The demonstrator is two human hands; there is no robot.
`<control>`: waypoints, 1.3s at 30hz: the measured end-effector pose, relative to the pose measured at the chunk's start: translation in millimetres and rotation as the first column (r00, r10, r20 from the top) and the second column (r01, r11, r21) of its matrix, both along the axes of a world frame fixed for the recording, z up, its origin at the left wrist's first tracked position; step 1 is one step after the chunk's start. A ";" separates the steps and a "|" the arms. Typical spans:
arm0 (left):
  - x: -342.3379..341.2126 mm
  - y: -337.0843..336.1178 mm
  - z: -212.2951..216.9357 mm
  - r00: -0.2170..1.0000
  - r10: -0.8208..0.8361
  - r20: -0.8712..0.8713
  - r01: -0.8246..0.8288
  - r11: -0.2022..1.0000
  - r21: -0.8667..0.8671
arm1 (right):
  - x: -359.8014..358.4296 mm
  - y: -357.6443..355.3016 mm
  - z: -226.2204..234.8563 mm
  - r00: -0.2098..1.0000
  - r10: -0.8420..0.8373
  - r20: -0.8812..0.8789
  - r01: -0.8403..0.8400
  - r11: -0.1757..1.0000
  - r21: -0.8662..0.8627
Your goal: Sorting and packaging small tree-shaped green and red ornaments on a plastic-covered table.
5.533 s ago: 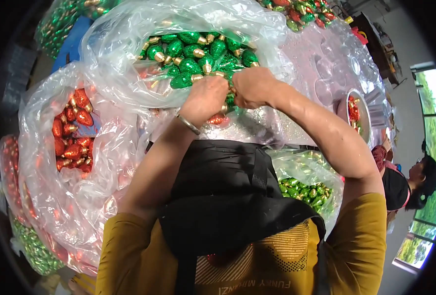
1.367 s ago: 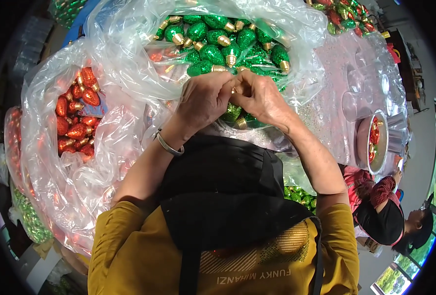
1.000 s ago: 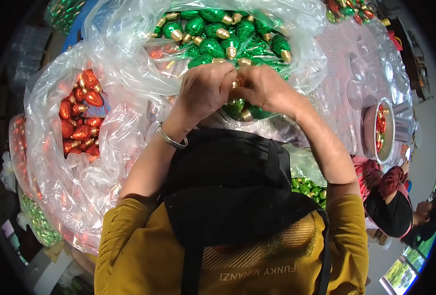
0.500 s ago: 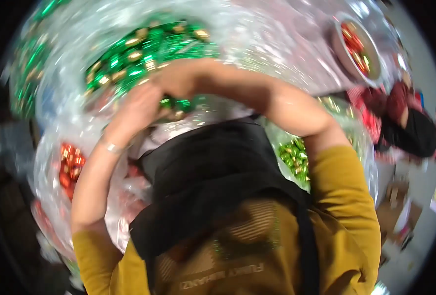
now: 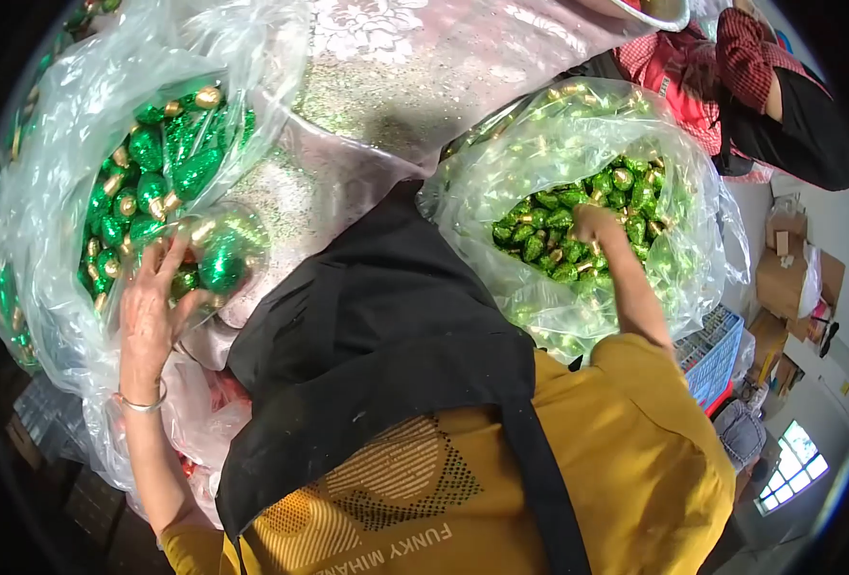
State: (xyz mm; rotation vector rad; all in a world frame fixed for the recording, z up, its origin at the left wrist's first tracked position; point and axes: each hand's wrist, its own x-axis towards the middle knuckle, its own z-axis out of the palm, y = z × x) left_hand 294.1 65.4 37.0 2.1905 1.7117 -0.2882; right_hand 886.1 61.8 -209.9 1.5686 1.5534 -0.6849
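Note:
My left hand (image 5: 149, 311) grips the side of a clear round plastic container (image 5: 252, 230), its fingers at the rim. Inside it lie a few green Christmas baubles (image 5: 221, 269). Beside and beyond that hand, an open clear plastic bag (image 5: 56, 182) holds many darker green glittery baubles (image 5: 145, 149) with gold caps. Over on the right, my right hand (image 5: 597, 225) reaches down among lighter green baubles (image 5: 544, 225) in another open plastic bag (image 5: 472, 177). Its fingers look drawn together, but the tips are partly hidden among the baubles.
A pink patterned cloth (image 5: 386, 86) strewn with glitter covers the table between the bags. At the top right is the edge of a bowl (image 5: 669, 14). Another person in a red checked sleeve (image 5: 741, 57) sits beyond the right bag. A blue crate (image 5: 717, 355) and cardboard boxes (image 5: 789, 240) stand further right.
My right hand has left the area by my left hand and moved right into the lighter green baubles. My left hand has shifted left and nearer, with the clear container. The view has turned rightward.

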 end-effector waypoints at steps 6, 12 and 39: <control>-4.3 -6.4 1.4 1.000 0.011 0.024 -0.012 0.999 0.031 | 18.9 -52.7 -125.0 0.994 0.098 0.046 -0.105 0.973 0.207; -9.2 -27.3 -1.0 0.998 0.065 0.004 -0.065 0.986 0.156 | 34.9 -47.8 -102.6 0.994 0.109 -0.002 -0.102 0.931 0.350; -173.9 -304.2 -31.6 0.228 0.903 0.363 -0.793 0.389 -0.469 | -508.0 149.7 158.6 0.170 0.856 -0.488 -0.588 0.485 0.647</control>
